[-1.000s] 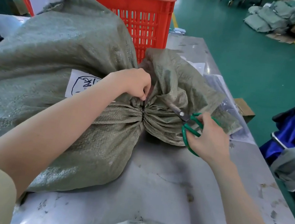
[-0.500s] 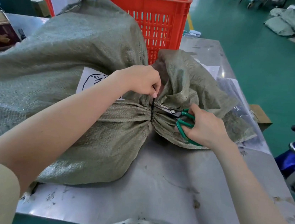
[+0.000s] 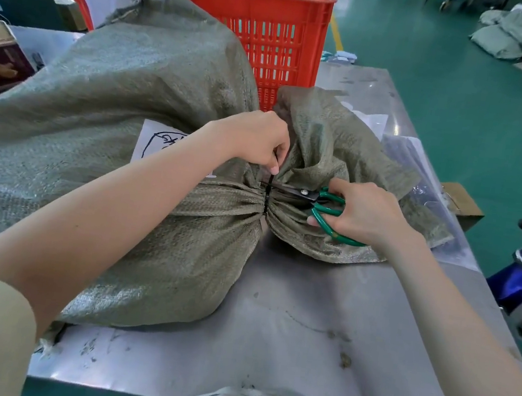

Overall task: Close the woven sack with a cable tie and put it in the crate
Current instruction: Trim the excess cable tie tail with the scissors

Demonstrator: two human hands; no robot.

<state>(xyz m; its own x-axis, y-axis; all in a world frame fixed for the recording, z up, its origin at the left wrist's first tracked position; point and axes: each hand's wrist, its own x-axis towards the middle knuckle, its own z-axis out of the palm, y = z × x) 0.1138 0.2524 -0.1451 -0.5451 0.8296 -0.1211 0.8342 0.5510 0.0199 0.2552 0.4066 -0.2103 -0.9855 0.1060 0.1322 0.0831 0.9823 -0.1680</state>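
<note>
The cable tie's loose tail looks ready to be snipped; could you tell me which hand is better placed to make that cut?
The right hand: it already holds the green scissors, blades at the cable tie on the sack. The left hand is pinching the tail taut.

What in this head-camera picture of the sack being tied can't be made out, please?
- Contents of the grey-green woven sack: hidden by its cloth.
- Inside of the red slatted plastic crate: blocked by the sack.
- Upper tail of the black cable tie: covered by the left hand.
- Writing on the white paper label: partly covered by the left forearm.
- Finger loops of the green-handled scissors: partly hidden by the right hand.
</note>
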